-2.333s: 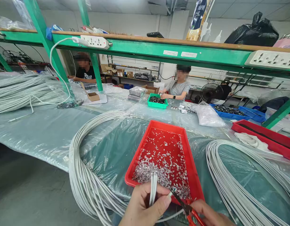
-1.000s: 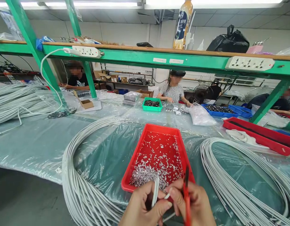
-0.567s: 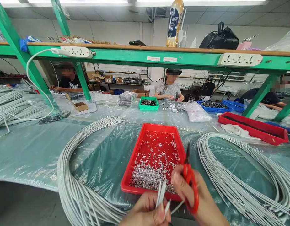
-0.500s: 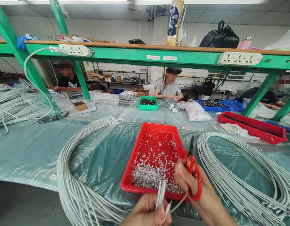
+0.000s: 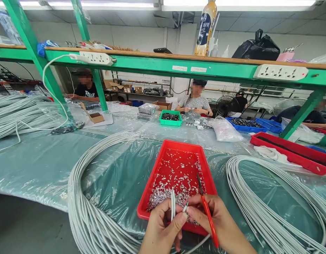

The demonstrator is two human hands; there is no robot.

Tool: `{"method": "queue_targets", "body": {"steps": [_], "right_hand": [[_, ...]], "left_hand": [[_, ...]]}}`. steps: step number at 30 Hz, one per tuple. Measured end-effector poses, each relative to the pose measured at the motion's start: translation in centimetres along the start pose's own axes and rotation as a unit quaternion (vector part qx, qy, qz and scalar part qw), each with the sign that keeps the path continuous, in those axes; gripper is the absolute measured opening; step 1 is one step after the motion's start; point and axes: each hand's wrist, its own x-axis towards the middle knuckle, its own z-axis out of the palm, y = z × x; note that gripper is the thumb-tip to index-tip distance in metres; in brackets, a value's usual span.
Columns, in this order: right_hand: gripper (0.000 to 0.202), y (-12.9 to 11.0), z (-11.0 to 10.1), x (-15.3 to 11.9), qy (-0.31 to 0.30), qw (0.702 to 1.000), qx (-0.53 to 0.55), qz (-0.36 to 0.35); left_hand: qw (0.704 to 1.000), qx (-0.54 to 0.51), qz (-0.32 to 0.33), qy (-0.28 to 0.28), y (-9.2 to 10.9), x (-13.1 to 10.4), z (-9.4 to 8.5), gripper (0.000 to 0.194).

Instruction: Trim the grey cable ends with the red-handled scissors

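Note:
My left hand (image 5: pixel 163 229) pinches a few thin white cable ends (image 5: pixel 173 208) upright at the near edge of a red tray (image 5: pixel 155 176). My right hand (image 5: pixel 221 225) holds red-handled scissors (image 5: pixel 206 211), blades pointing up and away, while its fingertips touch another cable tip (image 5: pixel 185 206) beside the left thumb. The tray holds a heap of small silvery foil scraps (image 5: pixel 176 183). A big coil of grey cable (image 5: pixel 86 197) lies left of the tray, and a second coil (image 5: pixel 266 204) lies to the right.
Clear plastic sheeting (image 5: pixel 41 155) covers the bench. A green shelf frame (image 5: pixel 157 63) with power strips runs overhead. Beyond it sit a green tray (image 5: pixel 170 119), a blue tray (image 5: pixel 247 124), a long red tray (image 5: pixel 292 150) and people at work.
My right hand swung the scissors from out at the right back in toward the left hand, and both hands rose closer together over the tray's near edge.

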Motion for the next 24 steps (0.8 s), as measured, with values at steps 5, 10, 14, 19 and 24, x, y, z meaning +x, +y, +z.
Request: {"method": "queue_targets", "body": {"steps": [5,10,14,19,24], "right_hand": [[0.030,0.6,0.3,-0.6,-0.020,0.999,0.039,-0.005],[0.025,1.4,-0.3,-1.1,0.031,0.999,0.008,-0.025],[0.033,1.6,-0.1,-1.5,0.045,0.999,0.006,-0.020],[0.035,1.1,-0.5,-0.3,-0.004,0.998,-0.056,-0.018],[0.030,-0.1,-3.4,1.1,0.051,0.981,-0.184,-0.034]], "left_hand": [[1.000,0.005,0.006,-0.007,0.3,-0.1,0.1,0.050],[0.999,0.044,-0.008,-0.019,0.3,-0.1,0.0,0.053],[0.995,0.010,-0.034,-0.092,0.5,0.0,-0.4,0.050],[0.969,-0.084,-0.103,-0.207,0.1,0.0,-0.8,0.047],[0.991,-0.037,-0.006,-0.125,-1.6,-0.6,-0.2,0.048]]}}
